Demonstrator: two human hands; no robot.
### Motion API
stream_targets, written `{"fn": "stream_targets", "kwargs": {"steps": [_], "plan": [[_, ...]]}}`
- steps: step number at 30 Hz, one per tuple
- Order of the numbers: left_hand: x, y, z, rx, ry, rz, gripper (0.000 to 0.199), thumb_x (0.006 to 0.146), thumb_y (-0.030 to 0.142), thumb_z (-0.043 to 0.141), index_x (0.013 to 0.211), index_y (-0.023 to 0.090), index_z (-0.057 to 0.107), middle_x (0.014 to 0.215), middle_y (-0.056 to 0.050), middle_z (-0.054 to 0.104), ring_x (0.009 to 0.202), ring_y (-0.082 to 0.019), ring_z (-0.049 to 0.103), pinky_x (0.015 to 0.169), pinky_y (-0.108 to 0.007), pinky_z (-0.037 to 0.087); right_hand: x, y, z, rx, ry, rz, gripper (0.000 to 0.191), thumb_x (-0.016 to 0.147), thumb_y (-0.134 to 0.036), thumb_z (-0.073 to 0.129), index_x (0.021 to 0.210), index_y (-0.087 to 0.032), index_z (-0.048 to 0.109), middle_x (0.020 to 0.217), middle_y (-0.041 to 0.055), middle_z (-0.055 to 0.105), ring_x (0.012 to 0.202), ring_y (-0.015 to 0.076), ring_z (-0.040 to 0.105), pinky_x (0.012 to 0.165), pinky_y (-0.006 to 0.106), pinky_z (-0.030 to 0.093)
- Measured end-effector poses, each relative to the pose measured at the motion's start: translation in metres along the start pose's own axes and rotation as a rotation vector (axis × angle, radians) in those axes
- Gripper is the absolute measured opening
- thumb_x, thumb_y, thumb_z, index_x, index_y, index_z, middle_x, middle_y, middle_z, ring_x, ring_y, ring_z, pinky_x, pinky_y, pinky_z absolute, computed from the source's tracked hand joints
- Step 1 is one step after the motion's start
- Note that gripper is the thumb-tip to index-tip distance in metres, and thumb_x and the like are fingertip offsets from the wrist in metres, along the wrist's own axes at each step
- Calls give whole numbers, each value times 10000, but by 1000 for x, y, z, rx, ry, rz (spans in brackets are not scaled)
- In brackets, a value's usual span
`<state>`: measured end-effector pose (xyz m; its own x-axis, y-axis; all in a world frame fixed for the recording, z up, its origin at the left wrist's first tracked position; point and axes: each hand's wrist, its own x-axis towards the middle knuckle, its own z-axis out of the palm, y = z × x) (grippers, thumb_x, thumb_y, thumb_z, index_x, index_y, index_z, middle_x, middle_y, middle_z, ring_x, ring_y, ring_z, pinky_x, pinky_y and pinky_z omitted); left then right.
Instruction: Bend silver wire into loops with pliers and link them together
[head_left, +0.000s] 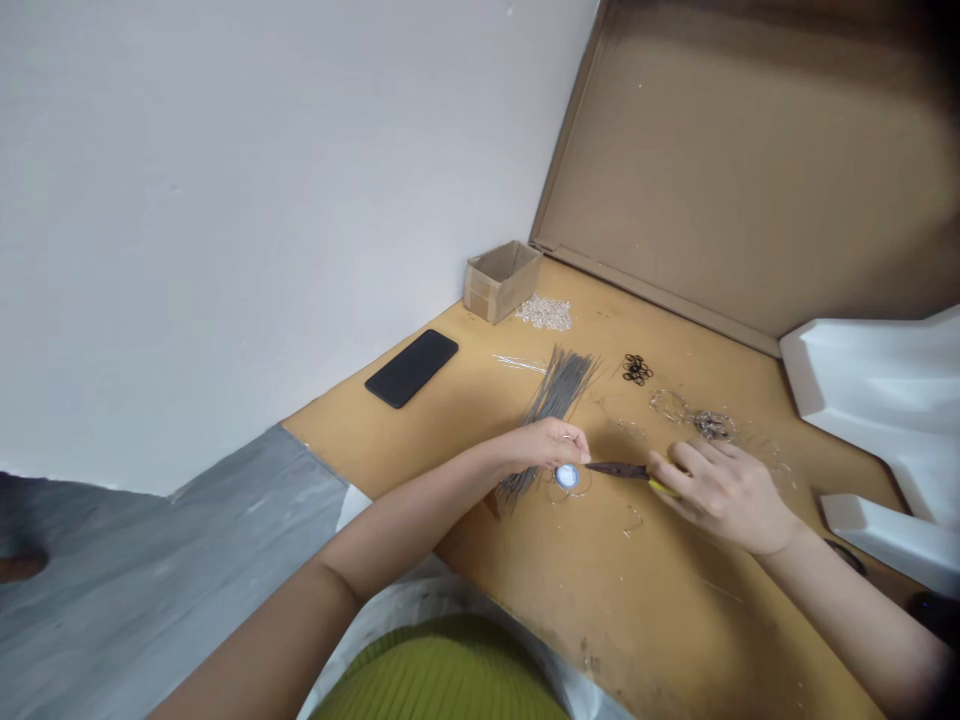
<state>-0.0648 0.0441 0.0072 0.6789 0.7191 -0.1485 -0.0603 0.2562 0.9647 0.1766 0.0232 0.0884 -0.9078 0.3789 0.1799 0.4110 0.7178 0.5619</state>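
Note:
My right hand (pixel 716 490) is wrapped round the yellow handles of a pair of pliers (pixel 619 469), whose dark jaws point left. The jaw tips meet the fingertips of my left hand (pixel 551 443), which is closed in a pinch. What those fingers hold is too small to make out. Just below them lies a round blue-and-white piece (pixel 568 476), with a thin wire loop (pixel 577 492) beside it. A bundle of grey wires (pixel 562 385) spreads out behind and under my left hand.
A small cardboard box (pixel 491 298) stands by the wall, near a pile of clear beads (pixel 546 312). A black phone (pixel 412 368) lies at the left. Black rings (pixel 637 370) and tangled wire (pixel 712 425) lie farther back. A white plastic object (pixel 862 390) stands at the right.

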Motion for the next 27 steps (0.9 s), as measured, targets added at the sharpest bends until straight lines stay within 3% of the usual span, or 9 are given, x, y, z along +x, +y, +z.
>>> {"fn": "stream_targets", "kwargs": {"steps": [3, 7, 12, 16, 21, 27], "plan": [[-1, -3, 2, 194, 26, 103, 160, 729, 277, 574, 729, 128, 516, 549, 53, 446, 486, -41, 359, 475, -166, 269, 4, -1, -7, 89, -152, 59, 202, 865, -307, 450, 809, -207, 616, 624, 10, 550, 520, 125, 456, 530, 279, 235], [-5, -2, 7, 444, 25, 210, 129, 772, 266, 518, 758, 139, 532, 517, 74, 374, 486, -45, 314, 487, -165, 251, 10, -5, -20, 246, -439, 268, 238, 814, -401, 476, 743, -228, 622, 617, 8, 601, 463, 129, 483, 467, 266, 167], [-10, 2, 12, 586, -3, 277, 116, 794, 244, 495, 765, 144, 546, 509, 79, 342, 487, -46, 287, 506, -170, 245, 14, -6, -26, 487, -663, 466, 172, 779, -355, 495, 713, -267, 627, 621, -17, 640, 532, 148, 572, 479, 237, 264], [-7, 0, 9, 529, 10, 265, 143, 809, 284, 493, 778, 149, 529, 528, 76, 357, 505, -49, 308, 526, -171, 259, 7, -4, -27, 601, -656, 547, 164, 775, -396, 512, 750, -261, 602, 669, -22, 636, 561, 141, 580, 496, 232, 325], [-5, -2, 6, 341, 13, 287, 206, 822, 355, 485, 801, 150, 493, 567, 65, 376, 512, -54, 325, 514, -180, 272, -4, -4, -31, 550, -621, 588, 277, 801, -501, 470, 775, -247, 578, 669, -8, 614, 522, 146, 572, 477, 248, 318], [-8, 2, 6, 293, 2, 302, 209, 811, 357, 508, 805, 149, 495, 570, 65, 373, 526, -57, 341, 526, -185, 287, 4, -13, -36, 533, -630, 605, 293, 800, -515, 463, 756, -247, 572, 671, -7, 620, 534, 158, 582, 479, 254, 316]]}}
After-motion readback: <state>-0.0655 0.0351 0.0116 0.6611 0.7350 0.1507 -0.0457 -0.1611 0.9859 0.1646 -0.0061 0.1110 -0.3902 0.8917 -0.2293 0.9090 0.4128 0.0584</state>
